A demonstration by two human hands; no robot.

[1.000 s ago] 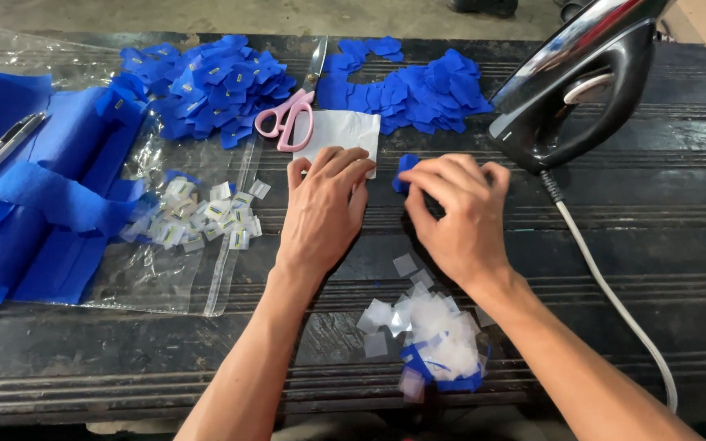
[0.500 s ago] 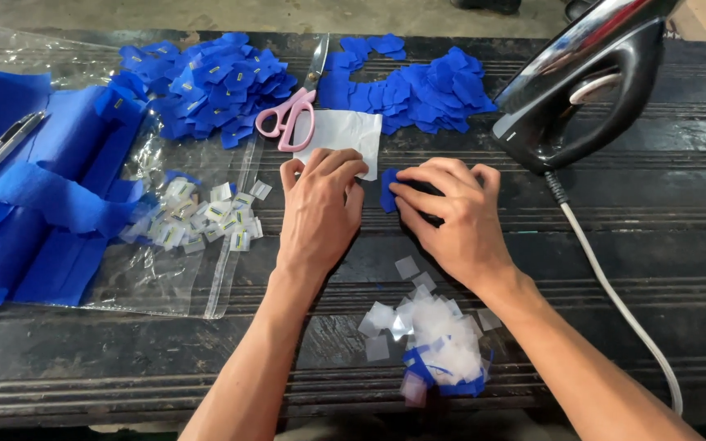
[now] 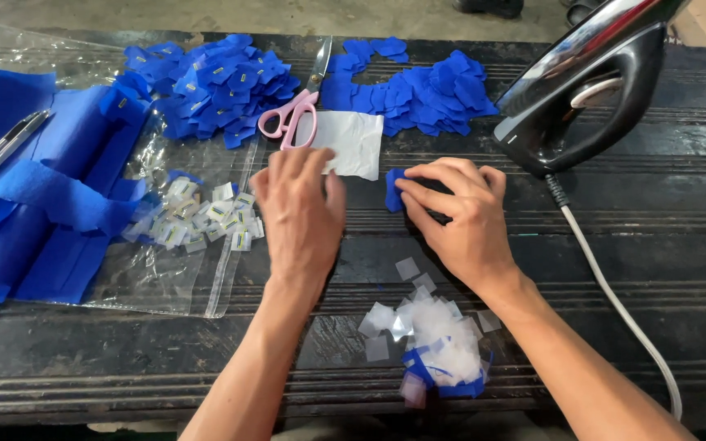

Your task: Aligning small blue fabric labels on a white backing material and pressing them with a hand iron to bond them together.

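At centre frame the right hand (image 3: 463,220) has its grip pinched together on a small blue felt piece (image 3: 394,190), pressing it flat against the dark tabletop (image 3: 663,269), apparently to steady it. The left hand (image 3: 300,212) hovers just beside it with fingers loosely apart, holding nothing, its tips near a white cloth square (image 3: 349,143) and pink-handled scissors (image 3: 290,114). Farther out lie heaps of blue felt cut-outs (image 3: 206,86) along the top, an upright iron (image 3: 590,90) at upper right, and white backing scraps (image 3: 435,339) piled low near the wrists.
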